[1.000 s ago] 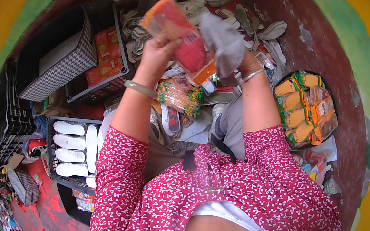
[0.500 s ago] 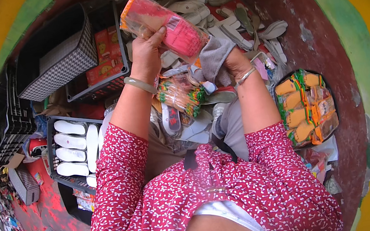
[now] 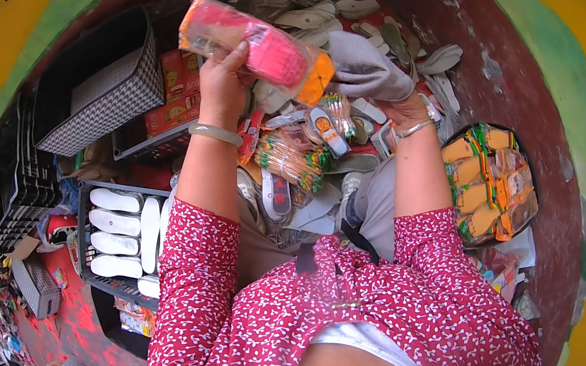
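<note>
My left hand (image 3: 222, 82) is closed around the edge of a clear plastic packet (image 3: 274, 53). Its contents are pink, with orange at both ends. To its right, my right hand (image 3: 406, 112) grips a grey cloth (image 3: 370, 63); the cloth partly covers the fingers. A small gap separates cloth and packet. Below both hands, between my legs, lie a clear-wrapped bundle (image 3: 284, 157) with green at its edges, a small orange and white shoe-shaped piece (image 3: 327, 130) and a grey-rimmed insole (image 3: 276, 195).
On the left, a crate (image 3: 94, 277) holds white insoles (image 3: 116, 245). Behind it stand a houndstooth bin (image 3: 102, 99) and black crates (image 3: 11, 185). Loose pale insoles and soles (image 3: 307, 17) are heaped at the back. A container of orange-tan packets (image 3: 478, 186) sits right, near the dark red wall (image 3: 526, 79).
My right hand has drawn the grey cloth away from the packet's lower end, to the right, uncovering its orange tip. The packet has shifted slightly left in my left hand.
</note>
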A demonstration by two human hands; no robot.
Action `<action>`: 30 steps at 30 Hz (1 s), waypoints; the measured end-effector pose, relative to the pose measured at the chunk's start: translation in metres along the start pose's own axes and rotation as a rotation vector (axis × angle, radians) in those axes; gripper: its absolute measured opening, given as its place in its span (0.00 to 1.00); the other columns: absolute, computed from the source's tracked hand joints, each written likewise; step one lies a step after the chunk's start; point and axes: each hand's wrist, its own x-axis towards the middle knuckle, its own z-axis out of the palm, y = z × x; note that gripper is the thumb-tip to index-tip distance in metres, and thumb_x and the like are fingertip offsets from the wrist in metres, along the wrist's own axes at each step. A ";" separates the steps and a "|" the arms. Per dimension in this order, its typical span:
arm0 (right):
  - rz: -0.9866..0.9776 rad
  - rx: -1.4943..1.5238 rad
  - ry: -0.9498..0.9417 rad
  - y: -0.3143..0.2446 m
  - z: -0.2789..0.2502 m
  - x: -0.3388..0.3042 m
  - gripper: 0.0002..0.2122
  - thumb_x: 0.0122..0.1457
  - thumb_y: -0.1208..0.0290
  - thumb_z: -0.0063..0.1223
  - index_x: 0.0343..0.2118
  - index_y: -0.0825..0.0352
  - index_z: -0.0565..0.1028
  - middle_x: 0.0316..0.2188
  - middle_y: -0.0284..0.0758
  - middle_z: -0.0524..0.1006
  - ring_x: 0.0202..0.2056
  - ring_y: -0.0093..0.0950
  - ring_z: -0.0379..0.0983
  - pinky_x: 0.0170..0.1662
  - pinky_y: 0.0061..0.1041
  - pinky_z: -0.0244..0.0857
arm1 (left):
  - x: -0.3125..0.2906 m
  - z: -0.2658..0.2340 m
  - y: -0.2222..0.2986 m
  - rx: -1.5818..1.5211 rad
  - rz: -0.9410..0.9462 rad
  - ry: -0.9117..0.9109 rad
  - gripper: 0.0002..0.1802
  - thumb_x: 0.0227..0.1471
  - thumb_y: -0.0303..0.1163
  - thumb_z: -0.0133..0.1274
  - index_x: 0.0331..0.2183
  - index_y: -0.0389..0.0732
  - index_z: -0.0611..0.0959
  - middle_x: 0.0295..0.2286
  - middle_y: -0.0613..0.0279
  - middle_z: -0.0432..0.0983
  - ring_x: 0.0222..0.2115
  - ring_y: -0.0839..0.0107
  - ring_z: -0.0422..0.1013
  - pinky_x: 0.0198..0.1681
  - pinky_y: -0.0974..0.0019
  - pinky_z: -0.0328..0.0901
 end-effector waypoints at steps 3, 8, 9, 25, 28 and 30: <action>-0.355 -1.074 -0.063 0.049 -0.051 0.021 0.25 0.50 0.69 0.53 0.50 0.74 0.61 0.50 0.38 0.63 0.49 0.31 0.62 0.49 0.24 0.61 | -0.004 0.019 -0.016 0.229 -0.064 -0.084 0.11 0.51 0.28 0.48 0.39 0.36 0.76 0.32 0.62 0.75 0.31 0.74 0.73 0.34 0.72 0.68; -0.143 -0.496 0.097 0.049 0.027 0.017 0.15 0.46 0.73 0.55 0.38 0.70 0.70 0.30 0.33 0.71 0.29 0.23 0.67 0.34 0.20 0.63 | -0.024 0.035 -0.049 0.554 0.025 -0.303 0.11 0.51 0.25 0.49 0.38 0.34 0.78 0.31 0.68 0.75 0.32 0.83 0.68 0.38 0.78 0.63; 0.100 -0.075 0.119 0.049 0.029 0.014 0.13 0.49 0.72 0.54 0.38 0.69 0.71 0.30 0.32 0.72 0.30 0.22 0.68 0.34 0.20 0.64 | -0.029 0.042 -0.045 0.511 -0.091 -0.296 0.11 0.51 0.25 0.49 0.38 0.33 0.78 0.31 0.68 0.75 0.33 0.82 0.68 0.39 0.77 0.63; 0.322 0.281 0.088 0.043 0.033 0.002 0.10 0.49 0.76 0.54 0.36 0.66 0.72 0.27 0.30 0.74 0.26 0.20 0.71 0.28 0.21 0.68 | -0.007 0.021 -0.041 0.075 -0.179 -0.100 0.11 0.52 0.26 0.47 0.38 0.32 0.76 0.32 0.59 0.76 0.31 0.72 0.73 0.38 0.68 0.69; 0.287 0.325 0.097 0.052 0.031 0.005 0.11 0.48 0.77 0.55 0.36 0.66 0.72 0.27 0.30 0.74 0.27 0.20 0.71 0.28 0.20 0.68 | -0.005 0.021 -0.040 0.075 -0.171 -0.055 0.11 0.52 0.26 0.47 0.38 0.32 0.76 0.32 0.58 0.75 0.32 0.70 0.73 0.38 0.67 0.69; 0.255 0.273 0.110 0.055 0.027 0.004 0.11 0.47 0.77 0.54 0.36 0.66 0.72 0.28 0.30 0.74 0.27 0.20 0.71 0.29 0.20 0.68 | -0.003 0.020 -0.037 0.064 -0.154 -0.021 0.11 0.52 0.25 0.48 0.39 0.32 0.75 0.33 0.58 0.75 0.32 0.70 0.73 0.38 0.67 0.69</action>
